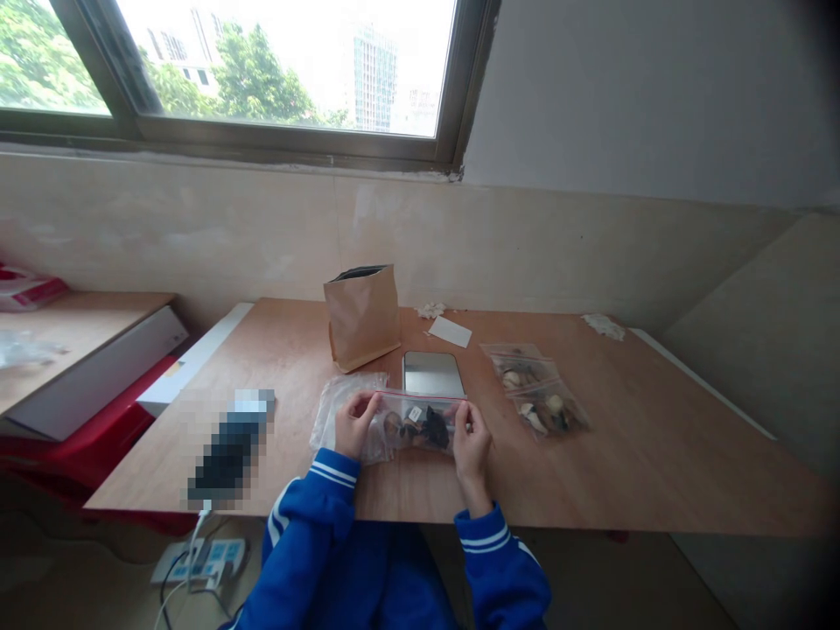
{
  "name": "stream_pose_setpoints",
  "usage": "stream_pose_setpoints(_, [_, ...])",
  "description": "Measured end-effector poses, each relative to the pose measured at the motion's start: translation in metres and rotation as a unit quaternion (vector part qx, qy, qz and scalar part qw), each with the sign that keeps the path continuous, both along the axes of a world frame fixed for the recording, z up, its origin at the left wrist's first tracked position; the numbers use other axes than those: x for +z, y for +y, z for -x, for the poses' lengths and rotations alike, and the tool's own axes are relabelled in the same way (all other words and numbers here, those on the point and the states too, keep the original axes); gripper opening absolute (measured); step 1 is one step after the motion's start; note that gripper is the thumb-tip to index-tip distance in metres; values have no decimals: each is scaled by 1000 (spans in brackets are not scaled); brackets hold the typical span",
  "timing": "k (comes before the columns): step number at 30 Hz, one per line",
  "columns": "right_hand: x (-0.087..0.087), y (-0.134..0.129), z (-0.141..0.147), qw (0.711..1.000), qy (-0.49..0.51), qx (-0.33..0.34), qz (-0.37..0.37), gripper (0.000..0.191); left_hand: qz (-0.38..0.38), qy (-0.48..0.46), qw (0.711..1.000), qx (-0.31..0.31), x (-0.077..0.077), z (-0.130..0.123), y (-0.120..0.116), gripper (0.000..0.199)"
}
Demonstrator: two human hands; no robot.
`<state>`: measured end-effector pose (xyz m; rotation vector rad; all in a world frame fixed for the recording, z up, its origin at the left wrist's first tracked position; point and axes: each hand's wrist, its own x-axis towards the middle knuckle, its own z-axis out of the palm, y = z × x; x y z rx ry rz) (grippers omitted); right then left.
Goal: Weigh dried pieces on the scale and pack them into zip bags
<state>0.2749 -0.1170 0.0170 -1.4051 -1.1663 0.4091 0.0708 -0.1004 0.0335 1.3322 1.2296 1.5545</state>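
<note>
A clear zip bag (420,427) with a red seal line is stretched between my two hands, with dark and brown dried pieces and a small white packet inside. My left hand (355,426) pinches its top left corner, and my right hand (471,437) pinches the top right corner. Just beyond the bag lies a flat scale (433,374) with a silvery top. Under and beside my left hand are flat clear bags (330,411). To the right of my right hand, filled zip bags (549,409) with pale and dark dried pieces overlap on the table.
An upright brown paper bag (363,317) with an open top stands behind the scale. A white card (450,332) lies near the wall. On the left is a blurred phone-like object (229,451) with a cable, above a power strip (223,557) on the floor.
</note>
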Motion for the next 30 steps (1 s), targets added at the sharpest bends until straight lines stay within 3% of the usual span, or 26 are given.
stream_pose_setpoints(5, [-2, 2, -1, 999, 29, 21, 1, 48, 2, 5, 1000, 6, -3, 0, 0, 28])
stream_pose_setpoints(9, [-7, 3, -2, 994, 88, 63, 27, 47, 19, 5, 1000, -13, -4, 0, 1, 29])
stream_pose_setpoints(12, [-7, 2, -1, 993, 78, 84, 26, 41, 20, 10, 999, -34, -2, -1, 1, 28])
stream_pose_setpoints(19, [-2, -1, 1, 992, 97, 77, 12, 34, 14, 14, 999, -29, 3, -3, -2, 26])
stream_pose_setpoints(30, [2, 1, 1, 990, 125, 65, 4, 34, 5, 21, 1000, -2, -2, -3, -1, 24])
